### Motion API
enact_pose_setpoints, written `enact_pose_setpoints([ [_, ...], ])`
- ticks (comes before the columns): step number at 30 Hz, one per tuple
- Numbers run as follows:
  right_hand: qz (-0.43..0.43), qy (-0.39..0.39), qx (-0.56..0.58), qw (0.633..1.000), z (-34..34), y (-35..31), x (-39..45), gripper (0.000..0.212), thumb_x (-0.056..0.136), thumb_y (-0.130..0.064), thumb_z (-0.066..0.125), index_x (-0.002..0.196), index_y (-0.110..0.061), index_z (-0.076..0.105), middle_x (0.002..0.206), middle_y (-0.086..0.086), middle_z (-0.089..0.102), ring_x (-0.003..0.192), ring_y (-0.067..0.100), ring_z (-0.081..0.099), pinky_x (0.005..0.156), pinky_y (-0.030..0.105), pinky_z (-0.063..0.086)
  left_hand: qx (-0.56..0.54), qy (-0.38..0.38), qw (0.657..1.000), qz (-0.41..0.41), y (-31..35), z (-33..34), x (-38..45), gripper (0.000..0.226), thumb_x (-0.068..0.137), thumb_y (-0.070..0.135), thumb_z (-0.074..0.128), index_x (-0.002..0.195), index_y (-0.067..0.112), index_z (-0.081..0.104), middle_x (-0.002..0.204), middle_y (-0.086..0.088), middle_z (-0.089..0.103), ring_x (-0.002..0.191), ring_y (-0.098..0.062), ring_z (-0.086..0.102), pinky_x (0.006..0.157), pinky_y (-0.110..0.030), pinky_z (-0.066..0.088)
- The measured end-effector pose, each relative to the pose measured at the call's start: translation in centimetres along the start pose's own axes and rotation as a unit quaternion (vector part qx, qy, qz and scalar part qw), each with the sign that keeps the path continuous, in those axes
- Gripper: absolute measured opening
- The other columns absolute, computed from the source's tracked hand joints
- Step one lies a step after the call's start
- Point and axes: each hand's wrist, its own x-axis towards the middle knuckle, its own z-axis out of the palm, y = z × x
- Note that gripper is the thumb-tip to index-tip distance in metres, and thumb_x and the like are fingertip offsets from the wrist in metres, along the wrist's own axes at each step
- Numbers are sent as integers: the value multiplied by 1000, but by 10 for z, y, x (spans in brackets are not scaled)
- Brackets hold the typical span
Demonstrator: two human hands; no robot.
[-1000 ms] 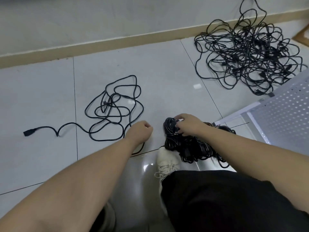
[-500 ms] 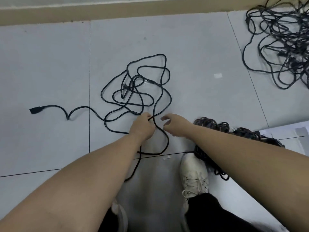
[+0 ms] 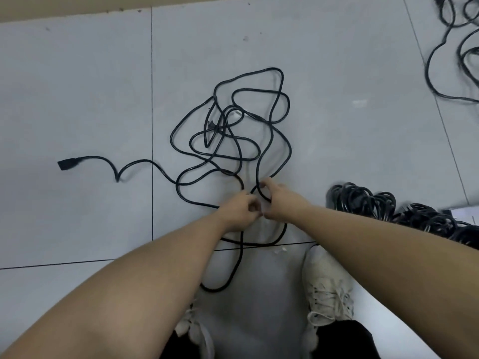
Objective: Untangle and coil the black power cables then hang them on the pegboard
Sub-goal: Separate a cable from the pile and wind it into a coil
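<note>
The tiled floor (image 3: 77, 73) carried everything; no pegboard was in view, so hanging looked a long way off. Largest item was the loose cable (image 3: 272, 141), sprawled in overlapping loops mid-frame, w/ its connector end (image 3: 64, 164) trailing off to the left, well apart from the knot. That free tail lay straight-ish, prob. because it was the easy end to feed out once the crossings opened. A strand also ran near, toward the person, looping between the shoes (image 3: 326, 288).

At the near right lay a pile of coiled cables (image 3: 363, 200), bunched tight, seemingly finished work parked beside the person until hanging. Far right, part of a second tangle (image 3: 445, 73) was cut off by the frame edge, presumably awaiting its turn.

Both hands met at the near edge of the loose cable. Left hand (image 3: 238, 213) had its grip curled round a strand, acting as the anchor. Right hand (image 3: 280, 200) had thumb & fingers pinching a small loop just beside it, likely to start the first turn of a coil or draw a crossing free; can't tell which. Hands were touching, close enough to pass cable between them.
</note>
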Motion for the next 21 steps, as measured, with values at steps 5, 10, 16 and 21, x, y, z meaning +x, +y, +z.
enact_pose_setpoints([
  [5,-37,-17,-177,983,12,-2,-7,87,95,-10,52,159,-42,4,130,12,48,98,26,55,74,33,43,-82,108,989,-53,-15,-10,-15,14,101,19,59,114,15,63,118,-2,57,98,-17,57,81,-23,41],
  [10,-40,-27,-294,955,13,-12,-5,62,100,-17,47,155,-36,25,133,11,52,112,30,57,78,35,46,110,107,987,-43,-48,-21,-26,48,95,15,56,141,26,49,149,2,41,130,-28,47,105,-45,43],
  [16,-27,-39,-345,937,8,8,-6,31,101,-21,44,130,-19,56,127,4,57,115,29,58,82,36,45,264,59,962,-38,-74,-23,-32,56,91,11,57,144,29,43,144,1,41,132,-24,42,105,-42,39],
  [21,-115,67,-249,959,-5,-3,3,30,97,-30,50,126,-21,52,123,4,56,119,28,53,91,37,49,314,2,949,-27,-82,-28,-35,35,98,19,52,130,27,62,129,-1,61,120,-26,57,98,-36,43],
])
